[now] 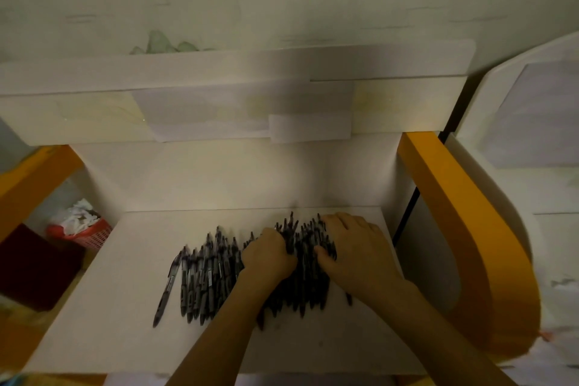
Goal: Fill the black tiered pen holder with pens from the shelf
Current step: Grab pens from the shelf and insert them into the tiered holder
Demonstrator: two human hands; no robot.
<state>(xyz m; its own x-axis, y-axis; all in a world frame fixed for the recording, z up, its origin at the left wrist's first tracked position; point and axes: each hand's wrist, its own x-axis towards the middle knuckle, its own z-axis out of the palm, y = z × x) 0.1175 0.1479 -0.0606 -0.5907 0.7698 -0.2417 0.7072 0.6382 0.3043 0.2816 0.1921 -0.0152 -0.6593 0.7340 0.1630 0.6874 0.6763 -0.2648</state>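
A heap of several dark pens (203,279) lies across the white shelf board (109,307), tips pointing away from me. My left hand (268,255) sits in the middle of the heap, its fingers curled round a bunch of pens. My right hand (354,247) lies over the right end of the heap, thumb hooked under pens and fingers bent over them. The pens beneath both hands are mostly hidden. The black tiered pen holder is not in view.
An upper white shelf (219,110) overhangs the back of the compartment. Orange side panels stand at the right (463,222) and left (28,185). A red basket (84,235) with crumpled paper sits low on the left, beside a dark red box (31,266).
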